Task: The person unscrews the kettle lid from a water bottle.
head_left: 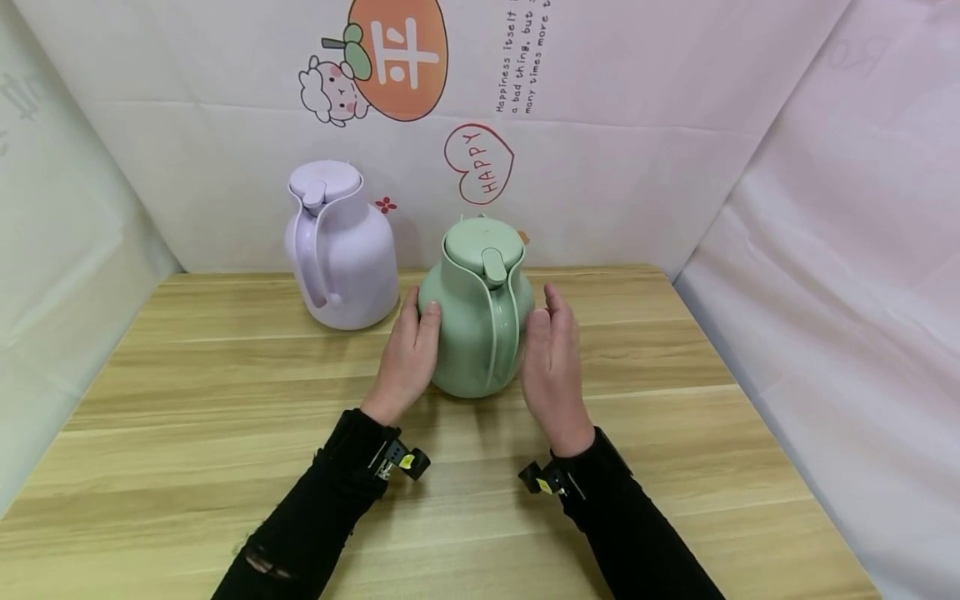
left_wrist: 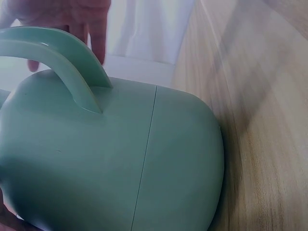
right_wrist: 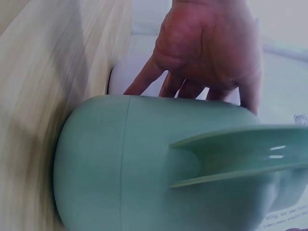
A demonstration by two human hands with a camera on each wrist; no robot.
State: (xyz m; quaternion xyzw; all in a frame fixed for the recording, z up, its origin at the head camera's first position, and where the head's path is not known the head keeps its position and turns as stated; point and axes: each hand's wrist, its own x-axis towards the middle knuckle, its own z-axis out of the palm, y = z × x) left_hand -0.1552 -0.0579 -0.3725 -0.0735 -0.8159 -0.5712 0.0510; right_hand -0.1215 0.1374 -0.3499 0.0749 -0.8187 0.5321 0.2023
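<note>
A green jug (head_left: pixel 476 312) stands upright on the wooden desk (head_left: pixel 187 433), a little beyond the middle and nearer the far edge than the near one, with its handle (head_left: pixel 497 333) turned toward the person. Its lid (head_left: pixel 482 242) is down, so nothing of what it may hold can be seen. The left hand (head_left: pixel 408 354) lies against the jug's left side, fingers straight and close together, the thumb laid on the rounded shoulder; the right wrist view shows those fingers (right_wrist: pixel 159 84) resting on the far side of the body from that camera. The right hand (head_left: pixel 553 367) is at the jug's right side with its fingers straight and slightly apart, the thumb at the wall; whether the palm itself touches I cannot tell from the head view (the left wrist view only shows fingertips (left_wrist: pixel 98 43) beyond the handle, blurred). Toward the far left corner, well apart from both hands, a lilac jug (head_left: pixel 341 246) of the same shape stands upright, lid also shut, its contents equally hidden. Behind the far edge hangs a white backdrop (head_left: pixel 637 150) with a red heart reading HAPPY (head_left: pixel 480 162).
</note>
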